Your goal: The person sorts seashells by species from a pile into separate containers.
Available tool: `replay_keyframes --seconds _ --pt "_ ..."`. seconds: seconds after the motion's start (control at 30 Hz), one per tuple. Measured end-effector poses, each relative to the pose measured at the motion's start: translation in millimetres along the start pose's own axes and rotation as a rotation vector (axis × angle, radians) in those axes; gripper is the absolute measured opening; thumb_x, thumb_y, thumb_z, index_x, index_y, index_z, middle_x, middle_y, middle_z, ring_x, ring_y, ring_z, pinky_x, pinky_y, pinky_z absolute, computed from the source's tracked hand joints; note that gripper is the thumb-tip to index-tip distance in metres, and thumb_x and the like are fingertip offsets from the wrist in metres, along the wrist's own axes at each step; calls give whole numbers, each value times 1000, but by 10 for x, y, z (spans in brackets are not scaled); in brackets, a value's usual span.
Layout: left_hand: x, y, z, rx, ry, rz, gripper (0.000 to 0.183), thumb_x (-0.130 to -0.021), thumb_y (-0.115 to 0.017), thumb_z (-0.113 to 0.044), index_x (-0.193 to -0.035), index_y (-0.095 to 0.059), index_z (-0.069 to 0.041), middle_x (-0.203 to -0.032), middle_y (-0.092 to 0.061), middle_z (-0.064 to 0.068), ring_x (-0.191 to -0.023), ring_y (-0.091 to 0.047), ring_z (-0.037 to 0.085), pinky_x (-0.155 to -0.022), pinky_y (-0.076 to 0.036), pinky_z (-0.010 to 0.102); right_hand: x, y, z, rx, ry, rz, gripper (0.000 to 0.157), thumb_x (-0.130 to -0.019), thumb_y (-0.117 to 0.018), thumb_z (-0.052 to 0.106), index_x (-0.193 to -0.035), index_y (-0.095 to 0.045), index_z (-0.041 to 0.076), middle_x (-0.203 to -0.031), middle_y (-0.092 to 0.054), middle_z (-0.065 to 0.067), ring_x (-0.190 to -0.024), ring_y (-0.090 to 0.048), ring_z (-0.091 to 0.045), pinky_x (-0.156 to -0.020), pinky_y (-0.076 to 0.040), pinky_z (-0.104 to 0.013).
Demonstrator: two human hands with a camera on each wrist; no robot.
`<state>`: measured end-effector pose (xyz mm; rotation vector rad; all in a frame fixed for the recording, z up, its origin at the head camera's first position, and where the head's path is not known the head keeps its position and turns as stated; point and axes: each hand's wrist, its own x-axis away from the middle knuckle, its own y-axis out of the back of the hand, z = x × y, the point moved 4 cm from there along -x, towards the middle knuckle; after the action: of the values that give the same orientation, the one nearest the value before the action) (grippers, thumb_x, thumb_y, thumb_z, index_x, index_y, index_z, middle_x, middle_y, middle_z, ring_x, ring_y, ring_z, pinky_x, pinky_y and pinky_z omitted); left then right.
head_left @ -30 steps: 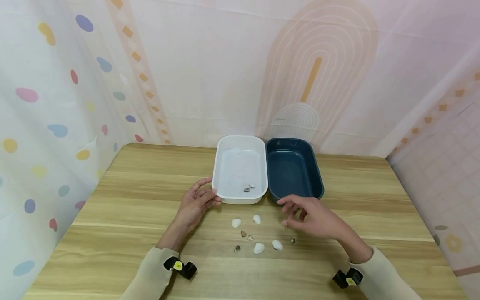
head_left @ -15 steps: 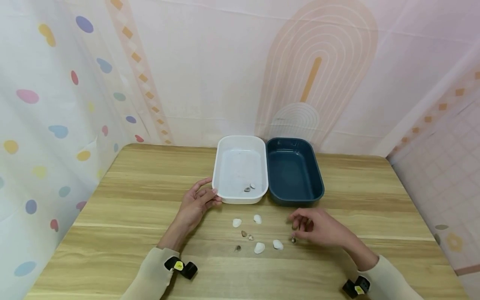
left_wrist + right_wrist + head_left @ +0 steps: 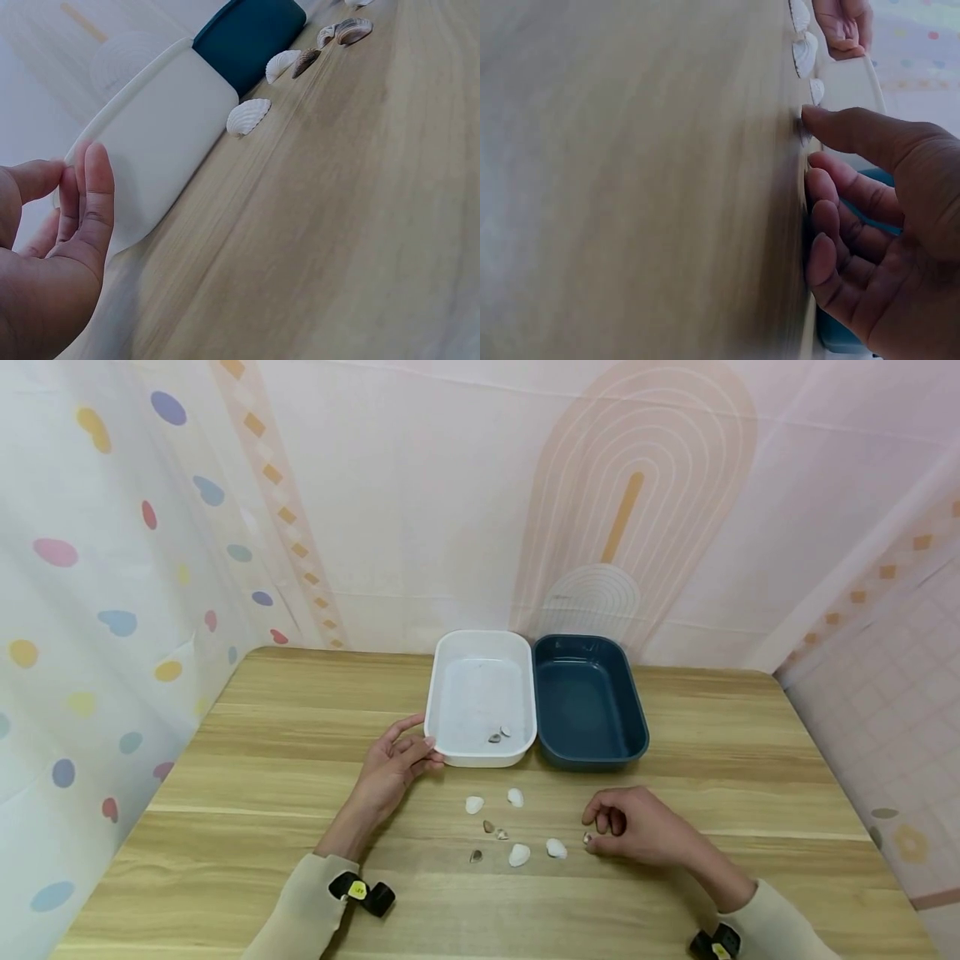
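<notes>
My left hand [image 3: 393, 770] holds the near-left corner of a white tray [image 3: 480, 759], thumb at the rim. Two small shells [image 3: 495, 738] lie in that tray. My right hand [image 3: 637, 827] is low over the table at the right, its thumb touching a small dark shell [image 3: 587, 838]. In the right wrist view a gap separates the thumb from the bent fingers [image 3: 823, 259]. To the left of this hand, white shells [image 3: 519, 856] and smaller brownish shells [image 3: 488, 827] lie scattered on the wood.
A dark blue tray [image 3: 640, 739] stands against the white tray's right side. Both trays sit near the back of the wooden table [image 3: 300, 710]. A patterned curtain [image 3: 420, 510] hangs behind and at the sides.
My right hand has moved from the blue tray's front edge down toward me, to the small shell at the right. The left hand and the trays have stayed put.
</notes>
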<state>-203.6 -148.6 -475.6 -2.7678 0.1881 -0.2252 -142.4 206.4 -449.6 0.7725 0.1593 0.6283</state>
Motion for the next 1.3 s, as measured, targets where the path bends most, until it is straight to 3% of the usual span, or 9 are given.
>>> replay_keyframes --seconds 0.33,0.63,0.97,1.1,1.3 --pt "-6 3 -4 0 7 -5 58 -101 -59 2 -153 -33 -1 -94 -70 3 -79 -73 12 -79 -66 25 0 -12 19 17 -1 -32 16 -85 -85 25 -91 -71 20 -76 -60 10 -68 -54 0 -59 -49 -16" --pt "12 7 -13 -9 14 -6 58 -102 -58 1 -155 -34 -3 -95 -70 3 -79 -72 12 -80 -66 24 -8 -17 50 14 35 -36 12 -87 -82 16 -92 -72 20 -77 -61 11 -69 -54 1 -60 -50 -16" --pt "7 3 -4 -17 14 -6 59 -101 -60 1 -154 -35 -3 -95 -70 3 -79 -72 12 -80 -66 25 -26 11 23 -31 -20 -4 13 -90 -75 9 -93 -72 22 -79 -64 11 -70 -56 -2 -60 -53 -19" --pt "3 6 2 -15 15 -8 59 -101 -60 1 -154 -35 -3 -98 -70 5 -80 -73 13 -81 -66 26 -49 25 44 -32 3 -4 16 -90 -72 4 -92 -72 20 -79 -65 11 -69 -56 -2 -59 -53 -19" --pt "-1 6 -8 -13 14 -11 59 -101 -61 -1 -154 -35 -4 -99 -70 6 -80 -73 13 -81 -66 26 -79 4 54 -12 27 -10 12 -89 -81 16 -96 -72 18 -80 -63 10 -72 -56 -1 -61 -54 -18"
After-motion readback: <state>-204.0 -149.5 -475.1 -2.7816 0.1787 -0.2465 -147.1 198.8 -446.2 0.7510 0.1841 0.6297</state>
